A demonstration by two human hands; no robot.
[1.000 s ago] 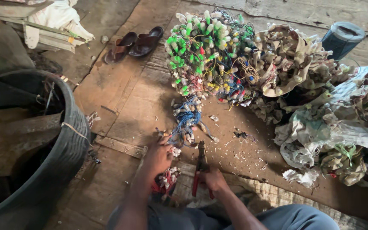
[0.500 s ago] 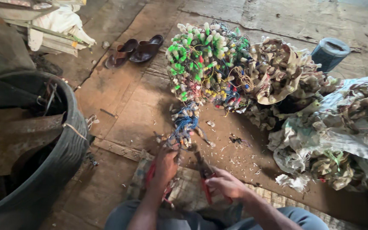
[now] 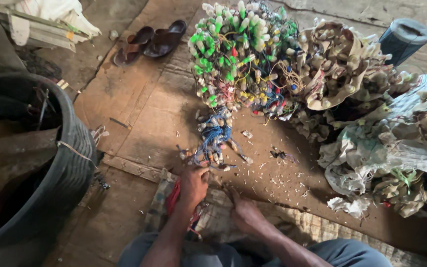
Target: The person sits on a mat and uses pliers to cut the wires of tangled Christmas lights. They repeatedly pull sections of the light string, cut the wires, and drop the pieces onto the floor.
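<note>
A bundle of blue wires with small sockets point(image 3: 214, 138) lies on the brown cardboard floor point(image 3: 139, 109). My left hand point(image 3: 193, 184) is closed on the bundle's near end. A tuft of red wires point(image 3: 173, 198) shows beside and below that wrist. My right hand point(image 3: 242, 213) rests back-up on the woven mat point(image 3: 317, 228), a little to the right of the left hand. Nothing shows in its grip, and its palm is hidden. Behind the blue bundle rises a big tangle of wired sockets point(image 3: 238, 54) in green, white and yellow.
A large black tub point(image 3: 72, 163) stands at the left. A pair of brown sandals point(image 3: 149, 42) lies at the back. Torn sacks full of sockets point(image 3: 386, 148) fill the right side, with a blue cylinder point(image 3: 404, 37) behind them. Wire scraps point(image 3: 280, 155) litter the floor.
The red-handled cutters that my right hand held are no longer visible. That hand now lies low on the mat. My left hand stays at the blue bundle's end.
</note>
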